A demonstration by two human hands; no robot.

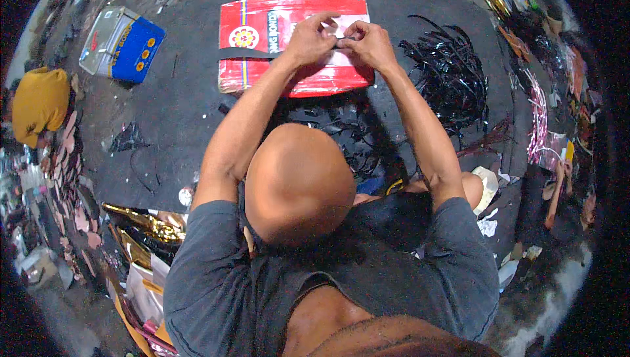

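Observation:
A red box [357,75] with a yellow flower mark lies flat in front of me. Across its left side runs a flat black strip [246,53], which passes out of sight beneath my left hand [311,41]. A small dark piece of strip shows between the fingertips of both hands, over the box's right half. My left thumb and fingers pinch it from the left, with one finger curled above. From the right, my right hand [369,44] pinches it with bent fingers. Whether this piece joins the long strip is hidden by my left hand.
A heap of shiny black strips [449,71] lies right of the box. To the left stand a clear and blue container [134,48] and a mustard-coloured bundle [41,104]. Gold foil scraps [154,226] lie lower left, pink strands [537,114] far right.

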